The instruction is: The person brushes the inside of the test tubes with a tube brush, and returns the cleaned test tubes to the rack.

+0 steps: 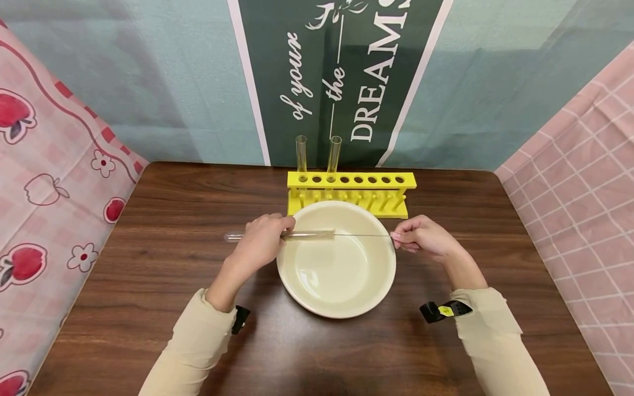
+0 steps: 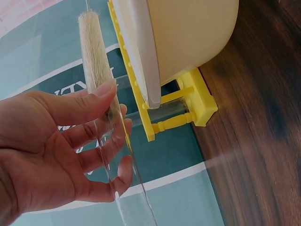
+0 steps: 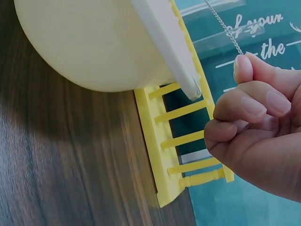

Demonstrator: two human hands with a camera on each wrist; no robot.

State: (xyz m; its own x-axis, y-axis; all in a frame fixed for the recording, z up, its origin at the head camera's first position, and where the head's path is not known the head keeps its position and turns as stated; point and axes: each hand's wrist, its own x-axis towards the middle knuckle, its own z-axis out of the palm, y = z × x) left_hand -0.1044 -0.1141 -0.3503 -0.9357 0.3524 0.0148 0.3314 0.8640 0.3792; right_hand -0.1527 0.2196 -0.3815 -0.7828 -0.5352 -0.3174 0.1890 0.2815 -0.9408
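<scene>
My left hand (image 1: 262, 239) grips a clear glass test tube (image 1: 231, 237) lying level, its rounded end past the hand to the left. Pale bristles of a test tube brush (image 2: 92, 52) fill the tube's mouth end, over the left part of a cream basin (image 1: 342, 297). A thin twisted wire handle (image 3: 225, 26) runs from the bristles across the basin. Its far end is pinched between thumb and forefinger of my right hand (image 1: 423, 236), by the basin's right rim, with the other fingers curled.
Behind the basin stands a yellow test tube rack (image 1: 351, 180). Two clear test tubes (image 1: 301, 157) stand upright in its left holes. Brown wood tabletop (image 1: 163, 220) surrounds the basin. A blue-green cloth (image 1: 188, 82) hangs at the back, with pink patterned cloths on both sides.
</scene>
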